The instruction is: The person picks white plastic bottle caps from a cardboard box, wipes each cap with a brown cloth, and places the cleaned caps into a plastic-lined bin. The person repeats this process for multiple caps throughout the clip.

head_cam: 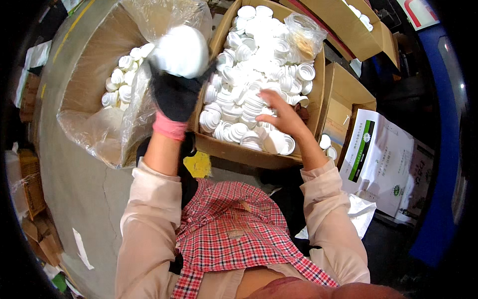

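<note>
My left hand (175, 89) wears a black glove with a pink cuff. It holds up a round white plastic piece (182, 51), blurred and overexposed, between the lined carton and the carton of caps. My right hand (285, 114) is bare and hovers over the near right part of a cardboard box (246, 156) heaped with white plastic screw-type caps (237, 132). Its thumb and fingers are apart, with nothing seen between them. Left of the gloved hand, several similar white caps (125, 93) lie in a carton lined with clear plastic film (89, 123).
A clear plastic bag (304, 35) lies on the heap's far right corner. To the right stands a narrower carton (347, 89) with a few white pieces (325, 141), beside a printed white box (384, 164). Another carton (347, 28) stands at the far right.
</note>
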The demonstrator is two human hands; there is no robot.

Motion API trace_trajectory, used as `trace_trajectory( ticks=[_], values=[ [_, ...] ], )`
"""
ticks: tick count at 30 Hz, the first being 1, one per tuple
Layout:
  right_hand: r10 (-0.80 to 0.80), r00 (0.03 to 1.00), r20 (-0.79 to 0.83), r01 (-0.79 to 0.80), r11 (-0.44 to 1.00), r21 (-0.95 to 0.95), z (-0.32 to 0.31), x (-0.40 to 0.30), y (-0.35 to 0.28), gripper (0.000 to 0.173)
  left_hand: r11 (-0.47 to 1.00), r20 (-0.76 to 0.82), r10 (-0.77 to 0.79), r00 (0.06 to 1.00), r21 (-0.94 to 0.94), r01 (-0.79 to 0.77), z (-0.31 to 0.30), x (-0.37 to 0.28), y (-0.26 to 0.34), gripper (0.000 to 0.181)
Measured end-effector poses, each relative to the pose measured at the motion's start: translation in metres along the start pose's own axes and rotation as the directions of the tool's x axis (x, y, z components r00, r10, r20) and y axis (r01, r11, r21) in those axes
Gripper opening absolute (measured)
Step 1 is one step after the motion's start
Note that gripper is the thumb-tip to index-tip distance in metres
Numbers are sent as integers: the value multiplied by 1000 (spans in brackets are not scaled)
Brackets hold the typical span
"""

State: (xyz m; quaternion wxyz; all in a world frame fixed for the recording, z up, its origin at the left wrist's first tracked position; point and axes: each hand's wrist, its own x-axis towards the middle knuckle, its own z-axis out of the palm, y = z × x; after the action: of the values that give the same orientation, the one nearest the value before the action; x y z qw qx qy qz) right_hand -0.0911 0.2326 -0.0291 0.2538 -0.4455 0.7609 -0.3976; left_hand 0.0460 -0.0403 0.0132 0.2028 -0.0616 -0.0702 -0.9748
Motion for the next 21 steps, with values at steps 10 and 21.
trace_trajectory(
  ticks=[10, 21],
  values=[
    [329, 839, 434, -270, 943, -194, 67, -10, 82, 62, 790, -275, -223, 935, 512, 338, -3, 0, -24, 49],
    [602, 678, 422, -276, 741, -613, 31, -30, 108, 85, 564, -299, -334, 894, 696, 444, 6, -5, -35, 39]
  ],
)
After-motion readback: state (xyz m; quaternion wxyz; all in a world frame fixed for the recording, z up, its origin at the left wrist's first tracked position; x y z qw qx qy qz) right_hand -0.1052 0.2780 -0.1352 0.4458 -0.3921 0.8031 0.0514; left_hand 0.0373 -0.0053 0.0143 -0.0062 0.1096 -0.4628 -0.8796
